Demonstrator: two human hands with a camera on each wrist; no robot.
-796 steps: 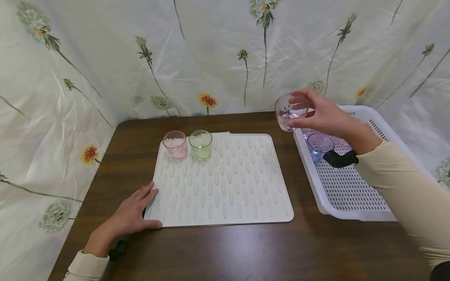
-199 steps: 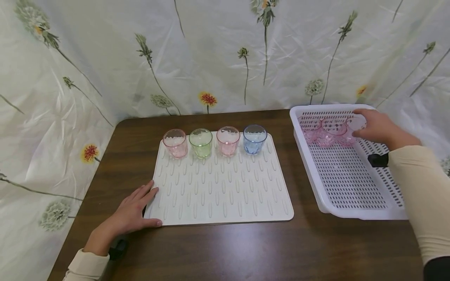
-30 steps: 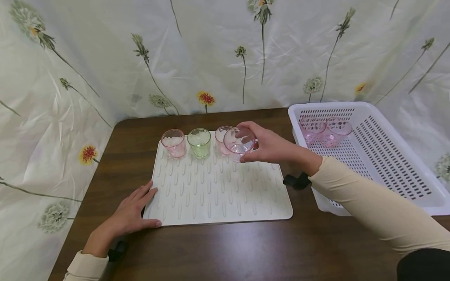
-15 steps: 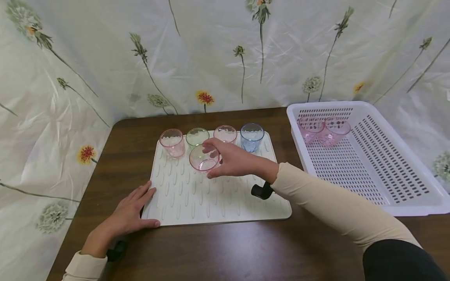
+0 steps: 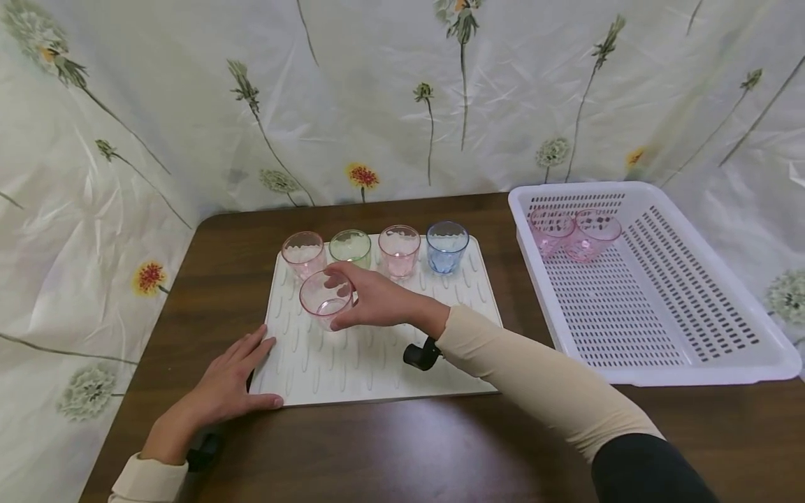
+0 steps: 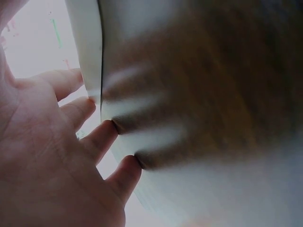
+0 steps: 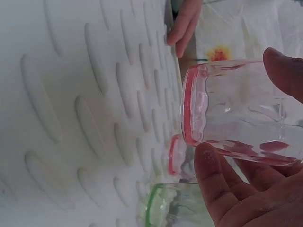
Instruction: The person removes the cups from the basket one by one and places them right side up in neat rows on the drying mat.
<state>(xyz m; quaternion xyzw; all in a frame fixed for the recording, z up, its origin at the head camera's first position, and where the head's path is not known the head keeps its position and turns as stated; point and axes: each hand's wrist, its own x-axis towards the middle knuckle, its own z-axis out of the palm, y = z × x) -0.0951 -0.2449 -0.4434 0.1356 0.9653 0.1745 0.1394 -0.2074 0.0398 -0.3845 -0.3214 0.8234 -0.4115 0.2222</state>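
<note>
My right hand [image 5: 380, 300] grips a clear pink glass [image 5: 323, 302] by its side, thumb and fingers on opposite sides, close over the white ribbed mat [image 5: 377, 370]. In the right wrist view, the pink-rimmed glass [image 7: 227, 109] has its thick pink base ring facing the mat. Behind it stand a pink glass [image 5: 302, 253], a green glass [image 5: 350, 244], another pink glass [image 5: 399, 255] and a blue glass [image 5: 447, 253] in a row along the mat's far edge. My left hand [image 5: 223, 384] rests with spread fingers at the mat's left edge, touching it.
A white perforated basket [image 5: 546, 307] stands on the right of the brown wooden table [image 5: 409, 447]. Inside, at its back left, are two pink glasses [image 5: 590, 237]. A flower-patterned sheet [image 5: 377, 105] hangs behind and to the left.
Since the first frame, a pink and a blue glass have joined the row. My right hand has taken a pink glass from the basket and carried it left across the mat. The left hand stays put.
</note>
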